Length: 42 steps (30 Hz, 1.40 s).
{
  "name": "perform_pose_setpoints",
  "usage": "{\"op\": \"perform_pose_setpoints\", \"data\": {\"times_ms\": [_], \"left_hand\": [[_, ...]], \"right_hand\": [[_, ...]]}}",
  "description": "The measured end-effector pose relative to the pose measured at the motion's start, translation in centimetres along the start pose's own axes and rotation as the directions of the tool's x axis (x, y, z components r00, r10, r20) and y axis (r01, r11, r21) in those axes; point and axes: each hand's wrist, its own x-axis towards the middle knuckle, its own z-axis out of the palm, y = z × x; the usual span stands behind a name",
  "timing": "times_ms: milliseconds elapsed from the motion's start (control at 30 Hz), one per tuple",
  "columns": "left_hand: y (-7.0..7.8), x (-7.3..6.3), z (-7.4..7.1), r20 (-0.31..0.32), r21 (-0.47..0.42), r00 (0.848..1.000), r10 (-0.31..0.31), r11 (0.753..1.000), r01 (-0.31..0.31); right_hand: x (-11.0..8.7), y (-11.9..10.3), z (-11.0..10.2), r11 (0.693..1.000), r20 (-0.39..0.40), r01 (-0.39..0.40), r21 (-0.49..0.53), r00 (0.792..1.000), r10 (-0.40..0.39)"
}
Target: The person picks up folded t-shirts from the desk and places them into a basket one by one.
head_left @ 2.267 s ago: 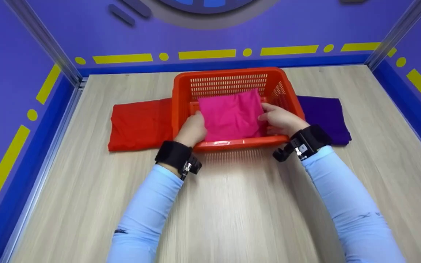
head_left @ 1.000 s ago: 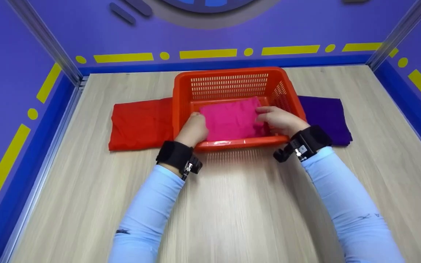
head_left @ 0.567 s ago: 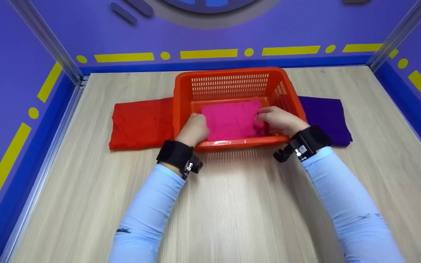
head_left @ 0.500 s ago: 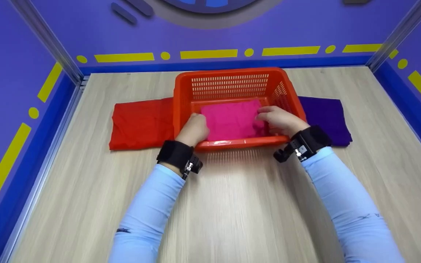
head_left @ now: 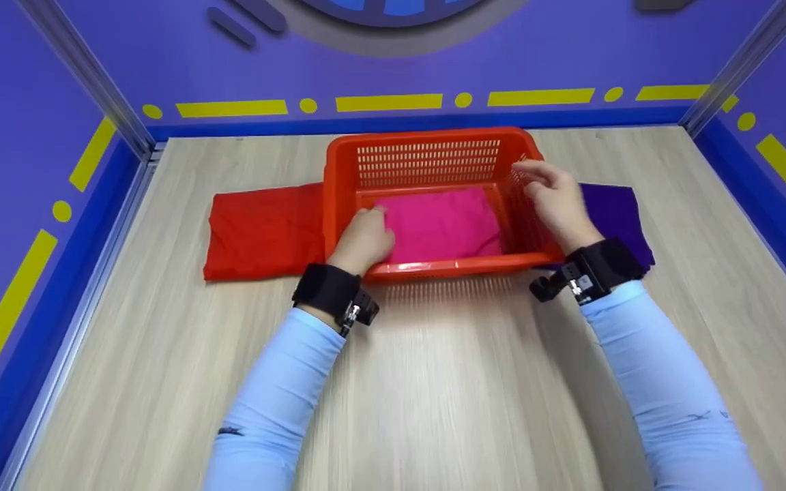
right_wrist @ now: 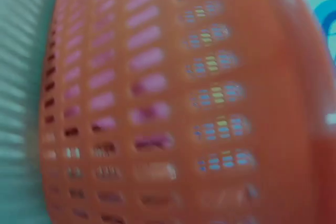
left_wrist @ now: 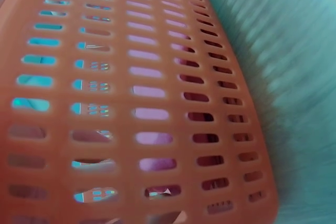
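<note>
A folded pink cloth (head_left: 439, 225) lies in the orange-red plastic basket (head_left: 427, 136). My left hand (head_left: 366, 239) reaches over the front left of the basket, its fingers curled at the cloth's left edge and seeming to pinch it; the fingertips are hidden. My right hand (head_left: 560, 201) is raised at the basket's right rim, apart from the cloth, fingers loosely bent with nothing between them. Both wrist views show mostly the basket's slotted wall (left_wrist: 173, 108), with pink cloth behind the slots; neither shows the fingers clearly.
Left of the basket lies a folded red cloth (head_left: 263, 232), touching or partly behind its wall. A folded dark purple cloth (head_left: 615, 218) is on the right, partly covered by my right hand. Blue-violet panels (head_left: 393, 68) enclose the wooden table (head_left: 447, 395).
The pink cloth has been lowered flat into the basket and has shifted slightly right. My right hand has let go of it and moved up and right; my left hand has barely moved.
</note>
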Motion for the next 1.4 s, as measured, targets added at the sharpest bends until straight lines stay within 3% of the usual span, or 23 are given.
{"op": "perform_pose_setpoints", "data": {"times_ms": [100, 167, 233, 300, 367, 467, 567, 633, 667, 733, 800, 833, 867, 900, 933, 1000, 1067, 1133, 1200, 1267, 1400], "left_hand": [[0.1, 0.0, 0.1, -0.064, 0.003, 0.997, 0.050, 0.999, -0.050], [0.2, -0.1, 0.1, -0.124, 0.001, 0.989, 0.085, 0.996, -0.085], [0.2, -0.3, 0.1, -0.201, -0.014, 0.972, 0.123, 0.992, -0.128], [0.2, -0.6, 0.0, -0.290, -0.050, 0.943, 0.162, 0.982, -0.184], [0.1, -1.0, -0.1, -0.391, -0.113, 0.897, 0.205, 0.957, -0.268], [-0.4, -1.5, -0.3, -0.530, -0.215, 0.814, 0.239, 0.890, -0.401], [-1.3, -1.8, -0.6, -0.640, -0.317, 0.741, 0.203, 0.809, -0.495], [-2.0, -1.8, -0.9, -0.698, -0.342, 0.697, 0.163, 0.780, -0.524], [-2.4, -1.8, -1.1, -0.725, -0.337, 0.673, 0.149, 0.775, -0.534], [-3.4, -1.7, -1.5, -0.767, -0.284, 0.625, 0.146, 0.796, -0.535], [-4.6, -1.6, -1.8, -0.789, -0.200, 0.591, 0.169, 0.839, -0.507], [-5.2, -1.6, -1.9, -0.791, -0.161, 0.584, 0.183, 0.858, -0.487], [-5.9, -1.5, -2.1, -0.786, -0.125, 0.587, 0.196, 0.878, -0.461], [-6.6, -1.5, -2.1, -0.774, -0.097, 0.599, 0.204, 0.897, -0.431], [-7.3, -1.4, -2.2, -0.755, -0.078, 0.623, 0.206, 0.915, -0.396], [-8.4, -1.2, -2.4, -0.698, -0.061, 0.692, 0.186, 0.947, -0.316], [-9.5, -1.1, -2.6, -0.609, -0.050, 0.781, 0.136, 0.977, -0.209], [-10.3, -0.9, -2.8, -0.504, -0.022, 0.860, 0.075, 0.995, -0.100], [-10.9, -0.8, -3.0, -0.406, 0.022, 0.914, 0.019, 1.000, -0.010], [-11.5, -0.7, -3.2, -0.326, 0.078, 0.945, -0.027, 0.995, 0.056], [-12.2, -0.5, -3.4, -0.170, 0.153, 0.979, -0.108, 0.979, 0.135]], "right_hand": [[-0.2, 0.3, -1.1, 0.996, -0.111, 0.064, -0.056, 0.991, -0.070], [-0.3, 0.6, -1.7, 0.990, -0.140, 0.057, -0.127, 0.987, -0.074], [-0.3, 1.1, -2.0, 0.988, -0.130, 0.038, -0.149, 0.990, -0.057], [-0.4, 1.7, -2.2, 0.991, -0.104, -0.018, -0.133, 0.995, 0.004], [-0.5, 2.2, -2.4, 0.994, -0.073, -0.074, -0.082, 0.995, 0.068], [-0.7, 2.6, -2.5, 0.988, -0.030, -0.156, -0.011, 0.987, 0.155], [-0.8, 3.0, -2.6, 0.979, 0.007, -0.198, 0.036, 0.980, 0.198], [-0.8, 3.3, -2.6, 0.978, 0.015, -0.204, 0.052, 0.979, 0.204], [-0.9, 3.4, -2.6, 0.977, 0.017, -0.203, 0.057, 0.979, 0.203], [-0.9, 3.6, -2.6, 0.978, 0.019, -0.201, 0.062, 0.980, 0.200], [-1.0, 3.8, -2.6, 0.977, 0.018, -0.202, 0.065, 0.979, 0.201], [-1.0, 3.9, -2.5, 0.977, 0.019, -0.202, 0.069, 0.979, 0.201], [-0.9, 3.9, -2.5, 0.976, 0.020, -0.204, 0.074, 0.979, 0.203], [-0.9, 4.0, -2.5, 0.976, 0.022, -0.205, 0.079, 0.979, 0.204], [-0.9, 4.0, -2.5, 0.975, 0.022, -0.205, 0.087, 0.979, 0.204], [-0.9, 4.1, -2.5, 0.974, 0.023, -0.203, 0.099, 0.979, 0.201], [-0.9, 4.1, -2.5, 0.974, 0.022, -0.199, 0.109, 0.980, 0.198], [-0.9, 4.2, -2.5, 0.974, 0.016, -0.197, 0.114, 0.980, 0.196], [-0.9, 4.2, -2.5, 0.974, 0.009, -0.195, 0.114, 0.981, 0.196], [-0.9, 4.2, -2.5, 0.974, 0.007, -0.195, 0.115, 0.981, 0.196], [-1.0, 4.1, -2.5, 0.974, 0.021, -0.195, 0.110, 0.981, 0.194]]}}
